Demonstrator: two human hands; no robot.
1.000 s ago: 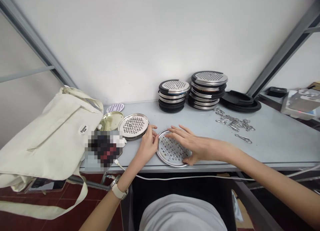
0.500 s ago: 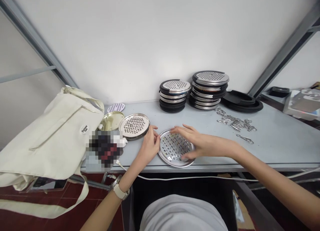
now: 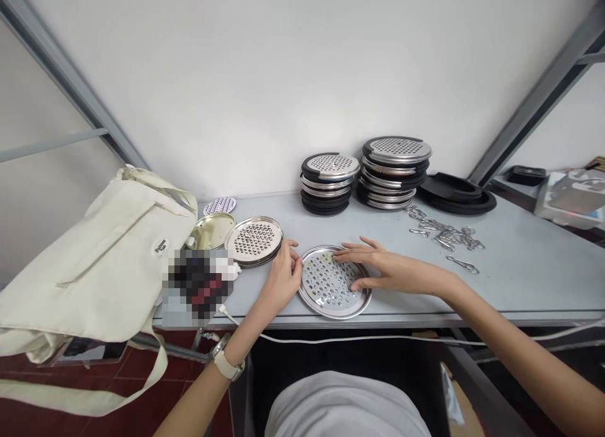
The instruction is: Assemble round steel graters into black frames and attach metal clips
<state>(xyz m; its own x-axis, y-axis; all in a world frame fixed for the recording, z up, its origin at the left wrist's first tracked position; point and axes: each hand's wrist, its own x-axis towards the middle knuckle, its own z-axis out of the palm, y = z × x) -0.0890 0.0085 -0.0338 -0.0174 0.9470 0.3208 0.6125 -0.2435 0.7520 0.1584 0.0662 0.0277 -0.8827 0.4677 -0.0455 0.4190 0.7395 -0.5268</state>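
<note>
A round perforated steel disc (image 3: 331, 289) lies flat near the front edge of the grey table (image 3: 520, 267). My left hand (image 3: 282, 278) rests against the disc's left rim, fingers curled on its edge. My right hand (image 3: 385, 267) lies over the disc's right side with fingers stretched out flat toward the left. A second perforated disc (image 3: 253, 239) sits just left of my left hand, next to a gold-coloured round lid (image 3: 212, 229).
Two stacks of black-rimmed steel discs (image 3: 329, 181) (image 3: 394, 171) stand at the wall, with black rings (image 3: 456, 195) to their right. Loose metal clips (image 3: 444, 235) lie scattered right of centre. A cream tote bag (image 3: 94, 267) fills the left end. A white cable (image 3: 359, 337) runs along the front edge.
My right hand has slid rightward across the disc, uncovering most of its perforated face. The left hand has stayed on the left rim.
</note>
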